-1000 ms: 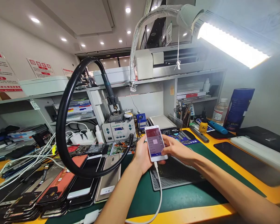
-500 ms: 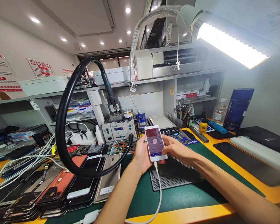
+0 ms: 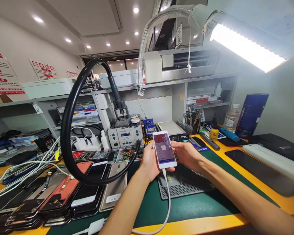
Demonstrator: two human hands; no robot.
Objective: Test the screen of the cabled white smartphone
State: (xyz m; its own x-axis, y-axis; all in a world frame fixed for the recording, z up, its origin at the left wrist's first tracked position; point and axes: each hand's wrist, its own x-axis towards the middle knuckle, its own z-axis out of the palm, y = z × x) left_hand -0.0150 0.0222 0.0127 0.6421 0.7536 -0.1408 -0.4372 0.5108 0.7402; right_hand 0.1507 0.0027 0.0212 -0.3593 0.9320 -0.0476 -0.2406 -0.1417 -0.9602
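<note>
A white smartphone (image 3: 164,150) with a lit screen showing a menu list is held upright, slightly tilted, above the mat. My left hand (image 3: 149,160) is closed round its left side, with fingertips showing under the bottom edge. My right hand (image 3: 187,152) is at the phone's right edge, its fingers against that side and partly hidden behind it; no finger covers the screen. A white charging cable (image 3: 168,202) is plugged into the bottom of the phone and loops down toward the table's front edge. Below lies a grey perforated pad (image 3: 186,186) on the green mat (image 3: 225,202).
Stacked phones and phone parts (image 3: 88,186) lie at the left, near tangled white cables (image 3: 39,163). A thick black hose (image 3: 65,130) arches from a soldering station (image 3: 124,135). A bright lamp (image 3: 247,49) hangs at upper right. A dark phone-like panel (image 3: 262,173) lies on the right.
My right thumb has come off the lower right of the screen and the right hand sits at the phone's edge. The list on the screen has shifted. My left hand keeps its hold.
</note>
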